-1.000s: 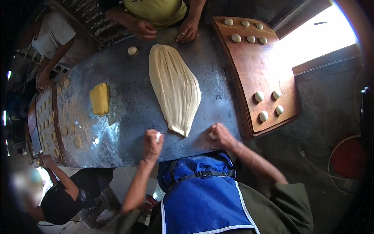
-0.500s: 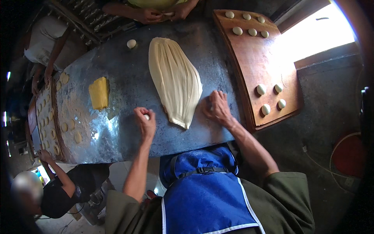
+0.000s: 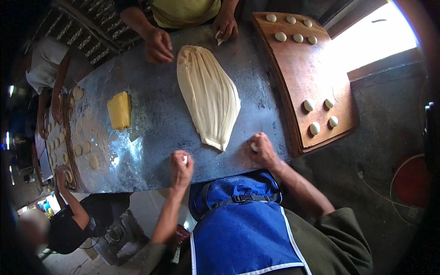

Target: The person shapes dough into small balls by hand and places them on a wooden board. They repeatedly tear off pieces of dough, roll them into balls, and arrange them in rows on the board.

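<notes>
Drawn back since earlier, left hand [image 3: 181, 169] and right hand [image 3: 264, 152] curled round dough pieces [image 3: 185, 160], at grey table [image 3: 153, 96], bright opening [image 3: 378, 43] rightward

No readable lettering
No words, numbers or signs can be read, whether on the blue, white-edged fabric apron [image 3: 247, 233] at six o'clock or the yellow cloth shirt [image 3: 185, 11] near twelve.

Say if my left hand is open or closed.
Closed: your left hand is curled into a fist, with a small white lump showing within its grip.
</notes>
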Demonstrator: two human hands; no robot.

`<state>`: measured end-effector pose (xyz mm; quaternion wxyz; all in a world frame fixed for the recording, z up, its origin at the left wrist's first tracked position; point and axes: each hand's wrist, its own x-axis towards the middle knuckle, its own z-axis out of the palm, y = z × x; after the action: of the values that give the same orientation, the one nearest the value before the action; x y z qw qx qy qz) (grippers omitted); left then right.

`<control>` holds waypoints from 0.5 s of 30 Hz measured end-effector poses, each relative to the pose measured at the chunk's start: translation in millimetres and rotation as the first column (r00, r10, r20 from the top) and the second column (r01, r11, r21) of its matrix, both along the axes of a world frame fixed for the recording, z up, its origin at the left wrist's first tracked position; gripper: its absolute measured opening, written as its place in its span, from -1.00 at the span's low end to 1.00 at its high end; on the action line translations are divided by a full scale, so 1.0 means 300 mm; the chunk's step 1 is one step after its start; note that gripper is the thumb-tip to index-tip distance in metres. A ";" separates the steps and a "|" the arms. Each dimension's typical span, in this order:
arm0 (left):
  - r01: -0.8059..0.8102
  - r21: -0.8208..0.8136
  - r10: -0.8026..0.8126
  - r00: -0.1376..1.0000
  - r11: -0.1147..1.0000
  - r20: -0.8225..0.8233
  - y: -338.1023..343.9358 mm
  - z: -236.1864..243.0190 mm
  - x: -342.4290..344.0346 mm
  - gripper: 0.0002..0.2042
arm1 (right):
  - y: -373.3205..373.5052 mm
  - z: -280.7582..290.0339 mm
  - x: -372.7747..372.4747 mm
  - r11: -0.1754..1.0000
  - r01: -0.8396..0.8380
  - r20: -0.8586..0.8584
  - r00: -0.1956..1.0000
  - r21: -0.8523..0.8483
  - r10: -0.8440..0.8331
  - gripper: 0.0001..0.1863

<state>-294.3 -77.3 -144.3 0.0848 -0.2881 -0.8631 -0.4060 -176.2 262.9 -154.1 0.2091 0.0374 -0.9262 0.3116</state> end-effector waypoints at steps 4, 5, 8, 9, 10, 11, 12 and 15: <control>-0.150 -0.130 0.156 0.987 0.980 0.035 -0.087 -0.068 0.009 -0.81 | 0.005 0.027 -0.020 0.964 0.176 0.111 0.973 0.201 -0.201 -0.65; -0.187 -0.197 0.205 0.976 0.962 0.075 -0.104 -0.077 0.001 -0.81 | -0.003 0.025 -0.030 0.957 0.256 0.083 0.960 0.136 -0.268 -0.68; 0.053 -0.236 -0.032 0.995 0.970 0.090 -0.151 -0.049 -0.006 -0.72 | -0.025 0.000 0.009 0.998 0.060 -0.041 0.997 -0.031 -0.061 -0.68; 0.019 -0.237 0.002 0.996 0.971 0.088 -0.161 -0.026 -0.004 -0.66 | -0.027 -0.003 0.021 0.994 -0.060 -0.189 0.981 -0.091 0.042 -0.70; 0.060 -0.270 -0.031 0.993 0.961 0.110 -0.176 0.004 -0.005 -0.60 | -0.018 -0.002 0.040 0.996 0.060 -0.126 0.990 -0.064 -0.068 -0.72; 0.105 -0.271 -0.091 0.994 0.957 0.064 -0.189 0.039 0.001 -0.54 | -0.017 0.002 0.060 0.991 0.129 -0.175 0.976 -0.029 -0.132 -0.74; 0.111 -0.229 -0.098 0.993 0.967 0.065 -0.198 0.071 -0.002 -0.38 | 0.000 0.012 0.079 0.932 0.320 0.015 0.945 0.172 -0.327 -0.78; 0.121 -0.268 -0.058 0.971 0.956 0.233 -0.218 0.149 -0.005 -0.28 | 0.048 0.068 0.138 0.966 0.125 0.252 0.951 0.228 -0.182 -0.62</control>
<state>-295.7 -142.7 -99.7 -0.0729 -0.2889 -0.9018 -0.3130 -134.8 277.4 -133.7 0.0994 -0.0563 -0.9737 0.1973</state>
